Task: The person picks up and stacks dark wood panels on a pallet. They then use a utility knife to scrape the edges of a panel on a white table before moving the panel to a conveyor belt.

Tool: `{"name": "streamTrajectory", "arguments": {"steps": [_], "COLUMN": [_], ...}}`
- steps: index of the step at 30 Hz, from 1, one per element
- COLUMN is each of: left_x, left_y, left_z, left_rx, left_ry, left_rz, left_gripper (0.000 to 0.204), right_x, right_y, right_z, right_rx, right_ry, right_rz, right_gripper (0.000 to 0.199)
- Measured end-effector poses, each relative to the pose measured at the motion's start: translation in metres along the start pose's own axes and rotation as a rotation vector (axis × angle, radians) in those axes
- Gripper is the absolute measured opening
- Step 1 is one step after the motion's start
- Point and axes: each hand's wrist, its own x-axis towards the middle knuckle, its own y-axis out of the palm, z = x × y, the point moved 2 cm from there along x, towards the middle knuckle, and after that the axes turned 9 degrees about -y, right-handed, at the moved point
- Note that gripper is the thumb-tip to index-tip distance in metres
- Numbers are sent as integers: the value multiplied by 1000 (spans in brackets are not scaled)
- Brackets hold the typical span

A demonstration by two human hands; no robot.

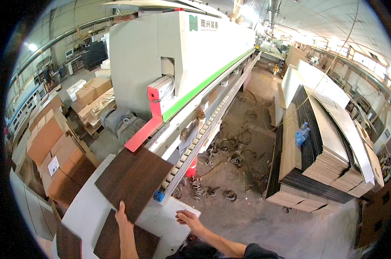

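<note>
A dark brown wood-grain panel [135, 179] lies at the infeed end of a long machine, its far edge by the red guard. My left hand [123, 216] grips the panel's near edge, thumb on top and the other fingers mostly hidden. My right hand [189, 220] is over the right side of the white worktop [167, 222], apart from the panel. Its fingers are curled in and nothing shows between them. A second dark brown panel [107, 235] lies nearer to me, partly behind my left forearm. Another brown panel [69, 241] is at the lower left.
The white machine [148, 47] runs away ahead, with a red guard [144, 133] and a roller rail [194, 149] along its right side. Shavings [230, 196] litter the floor. Stacked boards [290, 172] with water bottles [302, 134] stand right; cardboard boxes [53, 142] stand left.
</note>
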Motion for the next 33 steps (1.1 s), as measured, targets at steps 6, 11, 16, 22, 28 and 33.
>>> {"name": "streamTrajectory", "arguments": {"steps": [6,11,16,22,28,33], "left_x": [-97,-200,-261,-259,-272,-219], "left_y": [-122,-226,-261,-297,-363,-366], "left_z": [-8,3,-4,8,3,31], "left_rx": [45,98,164,249,1175,979], "left_ry": [7,109,-7,31,421,439], "left_rz": [-527,-479,-561,-598,-1053,-970], "left_gripper": [86,70,84,55,52,67], "right_x": [37,39,15,-14,1,9], "right_y": [58,84,105,161,178,211], "right_z": [-5,-17,-40,-56,-88,-98], "right_rx": [455,320,-300,-987,-1156,-1327], "right_ry": [57,116,59,-337,-567,-585], "right_rz": [105,139,363,558,537,571], "right_gripper": [63,59,58,65,69,73]}}
